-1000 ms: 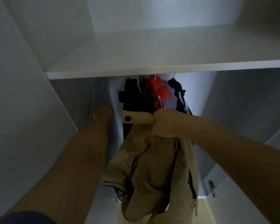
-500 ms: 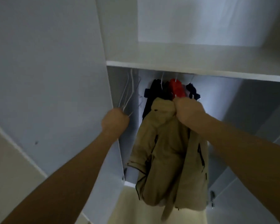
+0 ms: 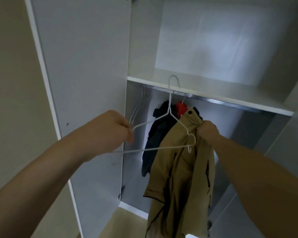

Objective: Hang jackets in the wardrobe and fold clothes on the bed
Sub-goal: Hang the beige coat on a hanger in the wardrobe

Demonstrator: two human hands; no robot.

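Left hand [image 3: 110, 129] grips wire hanger [image 3: 169, 117] mid-frame; right hand [image 3: 207, 131] bunches tan jacket [image 3: 179, 177] collar, just right of hanger's end.

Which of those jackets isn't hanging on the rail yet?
The tan jacket: the right hand grips it by the collar, while the dark jacket and red one hang from the rail.

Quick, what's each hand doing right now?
Left hand: closed on the white wire hanger.
Right hand: closed on the tan jacket, near its collar.
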